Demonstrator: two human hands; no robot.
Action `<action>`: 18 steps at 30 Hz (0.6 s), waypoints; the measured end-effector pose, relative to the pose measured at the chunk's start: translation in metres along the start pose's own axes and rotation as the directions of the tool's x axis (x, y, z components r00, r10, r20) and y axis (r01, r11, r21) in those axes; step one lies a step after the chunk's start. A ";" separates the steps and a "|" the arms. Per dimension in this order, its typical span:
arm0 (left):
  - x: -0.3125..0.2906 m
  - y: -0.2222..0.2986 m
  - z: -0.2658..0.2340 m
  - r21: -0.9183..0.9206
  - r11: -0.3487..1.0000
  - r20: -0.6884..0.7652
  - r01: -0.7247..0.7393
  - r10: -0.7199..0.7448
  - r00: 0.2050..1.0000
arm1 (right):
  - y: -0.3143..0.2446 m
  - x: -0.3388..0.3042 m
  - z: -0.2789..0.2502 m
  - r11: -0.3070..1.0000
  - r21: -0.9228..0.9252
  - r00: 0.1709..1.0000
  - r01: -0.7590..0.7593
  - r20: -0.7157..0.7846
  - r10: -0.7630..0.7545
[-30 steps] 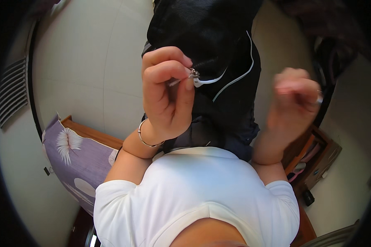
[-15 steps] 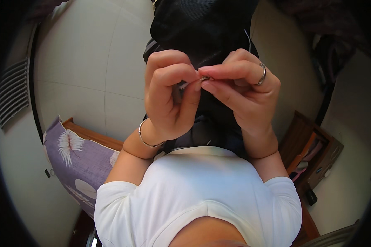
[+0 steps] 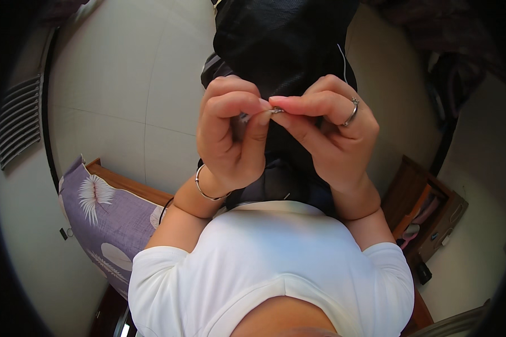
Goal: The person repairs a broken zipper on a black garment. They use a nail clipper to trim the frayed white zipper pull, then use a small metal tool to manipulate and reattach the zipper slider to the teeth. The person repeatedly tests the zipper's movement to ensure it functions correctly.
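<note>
My left hand and my right hand meet in front of my chest, thumb and forefinger of each pinched. Between their tips is a small silvery-grey piece, too tiny and too covered to tell its kind. Both hands grip it from opposite sides. A pale scrap shows inside the curl of my left fingers; whether it joins the silvery piece I cannot tell. Beyond and below the hands lies black, leather-like material with a thin white cord at its right edge.
To the left stands a wooden-edged piece of furniture under a purple cloth with white feather prints. An open wooden drawer unit holding small items is at the right. Pale tiled floor spreads ahead; a slatted grille is on the left wall.
Both hands have dropped slightly toward me, still pinched together. The silvery piece has turned a little between the fingertips, and the black material has shifted slightly right in the view.
</note>
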State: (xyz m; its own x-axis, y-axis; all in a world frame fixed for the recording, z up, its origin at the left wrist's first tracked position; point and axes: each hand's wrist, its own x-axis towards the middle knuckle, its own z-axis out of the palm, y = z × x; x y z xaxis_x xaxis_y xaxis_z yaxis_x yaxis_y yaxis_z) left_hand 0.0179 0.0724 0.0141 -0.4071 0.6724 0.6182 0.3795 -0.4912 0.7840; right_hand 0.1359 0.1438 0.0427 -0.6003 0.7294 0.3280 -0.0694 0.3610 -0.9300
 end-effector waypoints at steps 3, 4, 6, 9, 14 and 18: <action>0.003 0.004 -0.003 0.053 0.998 0.078 -0.018 0.014 0.997 | 0.005 -0.001 -0.005 0.966 0.253 0.998 -0.051 -0.032 0.061; 0.004 0.004 -0.004 0.095 0.994 0.098 -0.058 0.049 0.994 | 0.006 -0.001 -0.006 0.923 0.378 0.994 -0.075 -0.045 0.099; 0.006 0.003 -0.005 0.177 0.974 0.143 -0.140 0.115 0.983 | 0.003 -0.002 -0.009 0.818 0.572 0.982 -0.061 -0.113 0.152; 0.009 0.003 0.000 0.207 0.952 0.111 -0.224 0.205 0.973 | 0.004 -0.002 -0.017 0.810 0.587 0.991 0.009 -0.111 0.069; 0.008 0.002 0.003 0.048 0.987 0.161 -0.153 0.144 0.976 | -0.006 -0.006 -0.021 0.837 0.548 0.997 -0.007 -0.059 0.047; 0.007 0.002 0.008 0.018 0.988 0.170 -0.152 0.147 0.974 | 0.003 -0.007 -0.022 0.911 0.403 0.996 0.088 -0.044 -0.076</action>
State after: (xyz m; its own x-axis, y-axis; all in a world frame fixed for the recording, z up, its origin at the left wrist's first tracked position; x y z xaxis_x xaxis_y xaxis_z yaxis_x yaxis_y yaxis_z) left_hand 0.0222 0.0802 0.0200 -0.2000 0.6769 0.7084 0.4519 -0.5778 0.6797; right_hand 0.1571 0.1523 0.0414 -0.5573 0.7249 0.4048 -0.4372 0.1583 -0.8853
